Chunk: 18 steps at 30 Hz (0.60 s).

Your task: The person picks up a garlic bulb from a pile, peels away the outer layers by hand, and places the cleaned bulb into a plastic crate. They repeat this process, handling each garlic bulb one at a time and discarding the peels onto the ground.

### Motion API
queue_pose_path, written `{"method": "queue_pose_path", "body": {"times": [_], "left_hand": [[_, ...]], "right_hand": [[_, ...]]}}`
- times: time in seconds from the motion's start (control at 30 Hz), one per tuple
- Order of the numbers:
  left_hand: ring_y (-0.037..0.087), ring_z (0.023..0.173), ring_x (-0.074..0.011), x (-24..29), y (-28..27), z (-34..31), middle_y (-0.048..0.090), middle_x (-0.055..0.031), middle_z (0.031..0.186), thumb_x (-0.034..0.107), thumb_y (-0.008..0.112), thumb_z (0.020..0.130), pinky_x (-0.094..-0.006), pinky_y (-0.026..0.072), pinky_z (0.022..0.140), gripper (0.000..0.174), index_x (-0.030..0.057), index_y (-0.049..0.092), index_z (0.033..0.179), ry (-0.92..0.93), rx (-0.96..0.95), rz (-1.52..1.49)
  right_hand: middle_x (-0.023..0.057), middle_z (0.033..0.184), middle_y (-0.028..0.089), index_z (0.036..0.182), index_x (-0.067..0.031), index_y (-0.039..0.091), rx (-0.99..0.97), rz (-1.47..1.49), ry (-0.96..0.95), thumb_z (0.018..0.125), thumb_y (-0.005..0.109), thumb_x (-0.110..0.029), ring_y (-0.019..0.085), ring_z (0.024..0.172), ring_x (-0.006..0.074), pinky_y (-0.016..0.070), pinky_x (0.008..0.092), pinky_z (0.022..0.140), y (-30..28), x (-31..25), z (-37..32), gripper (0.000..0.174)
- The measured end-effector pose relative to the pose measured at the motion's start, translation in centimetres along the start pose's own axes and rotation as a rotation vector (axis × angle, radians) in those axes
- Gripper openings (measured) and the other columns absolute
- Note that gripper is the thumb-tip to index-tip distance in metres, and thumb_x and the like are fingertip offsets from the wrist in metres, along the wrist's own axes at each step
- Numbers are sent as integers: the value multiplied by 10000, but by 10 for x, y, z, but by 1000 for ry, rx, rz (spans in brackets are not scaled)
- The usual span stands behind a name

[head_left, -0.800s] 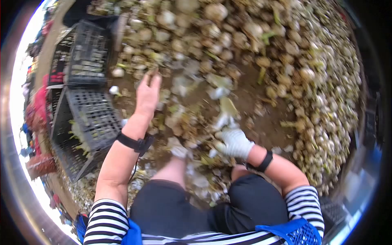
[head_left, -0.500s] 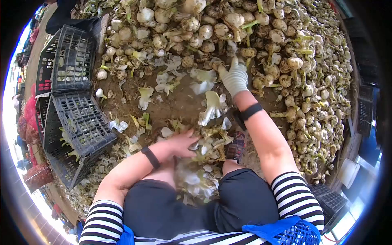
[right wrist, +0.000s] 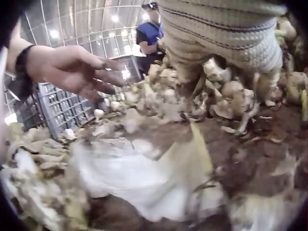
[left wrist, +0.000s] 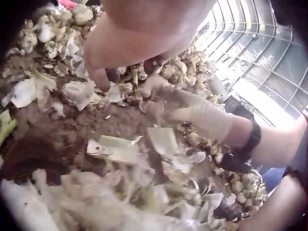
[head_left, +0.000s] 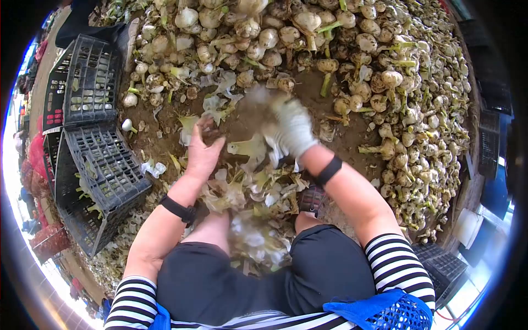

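Note:
The bare left hand [head_left: 204, 149] is held over the soil with fingers and thumb apart; the right wrist view shows this hand [right wrist: 77, 70] with nothing in it. Beside it, the white-gloved right hand [head_left: 294, 129] is blurred, with a blurred pale clump [head_left: 258, 102] at its fingertips. In the right wrist view the glove's fingers curl down round a garlic bulb [right wrist: 216, 71], with more bulbs close behind. Loose pale skins and leaf pieces [head_left: 250, 149] lie under and in front of both hands. Garlic bulbs [head_left: 268, 38] are heaped beyond them.
Black plastic crates [head_left: 104, 159] stand at the left, and a large garlic heap [head_left: 423, 121] runs along the right. Peelings [head_left: 253, 236] lie between the person's legs. Another person [right wrist: 151, 36] shows in the right wrist view's background.
The left hand has moved from near the knees forward over the soil. The gloved right hand has come back and leftward from the heap's edge, bringing a pale clump with it.

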State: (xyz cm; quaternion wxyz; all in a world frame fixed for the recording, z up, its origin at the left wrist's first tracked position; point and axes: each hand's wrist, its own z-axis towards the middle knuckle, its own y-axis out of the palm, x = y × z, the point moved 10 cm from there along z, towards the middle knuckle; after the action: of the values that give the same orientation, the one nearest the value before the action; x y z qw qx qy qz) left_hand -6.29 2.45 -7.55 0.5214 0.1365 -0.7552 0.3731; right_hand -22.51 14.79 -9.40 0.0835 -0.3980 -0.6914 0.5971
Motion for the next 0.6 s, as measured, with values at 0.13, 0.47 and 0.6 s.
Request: {"method": "queue_pose_path", "body": {"times": [0.13, 0.47, 0.6], "left_hand": [[493, 998, -166, 17, 27, 3, 472, -110, 1185, 15, 580, 804, -299, 405, 894, 569, 89, 325, 1306, -136, -64, -264], [523, 1005, -179, 64, 55, -21, 494, -72, 1145, 87, 656, 730, -319, 455, 861, 638, 65, 331, 1279, -426, -528, -716], [539, 1011, -191, 72, 42, -19, 502, -66, 1118, 2, 650, 684, -309, 471, 845, 574, 57, 377, 1186, -250, -421, -814]], "right_hand": [[197, 939, 621, 1208, -30, 441, 302, 33, 302, 714, 655, -281, 608, 859, 312, 413, 405, 886, -27, 77, 49, 595], [118, 803, 622, 1143, -198, 551, 107, 398, -532, 665, 677, -125, 600, 733, 306, 488, 367, 634, -76, -65, -46, 500], [115, 874, 638, 1101, -71, 563, 579, 480, -264, 779, 581, -69, 604, 746, 269, 497, 354, 692, -124, -5, -45, 322]]}}
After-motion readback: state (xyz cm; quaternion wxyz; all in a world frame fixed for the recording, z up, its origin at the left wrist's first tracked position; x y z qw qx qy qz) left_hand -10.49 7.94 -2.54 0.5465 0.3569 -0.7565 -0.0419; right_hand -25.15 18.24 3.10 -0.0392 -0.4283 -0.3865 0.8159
